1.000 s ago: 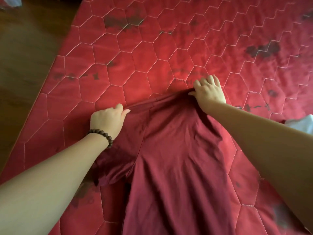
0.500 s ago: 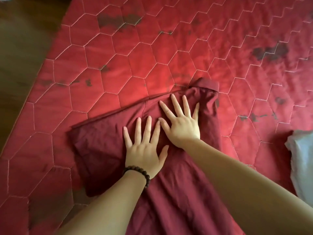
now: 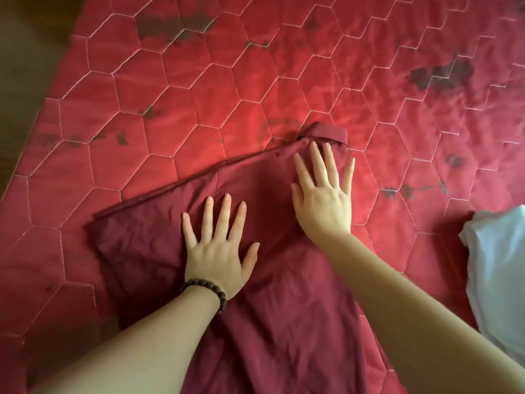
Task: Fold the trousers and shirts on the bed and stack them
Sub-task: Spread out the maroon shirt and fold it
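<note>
While my left hand lies flat, fingers spread, on the maroon shirt, my right hand presses open-palmed further up it, fingertips just short of its collar, on the red quilt.

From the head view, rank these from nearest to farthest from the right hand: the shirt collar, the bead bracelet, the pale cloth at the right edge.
Measured from the right hand:
1. Collar, just beyond the fingertips, at the shirt's far end.
2. Bracelet, on the left wrist, nearer the camera and to the left.
3. Pale cloth, at the bed's right edge, clearly farthest.
</note>
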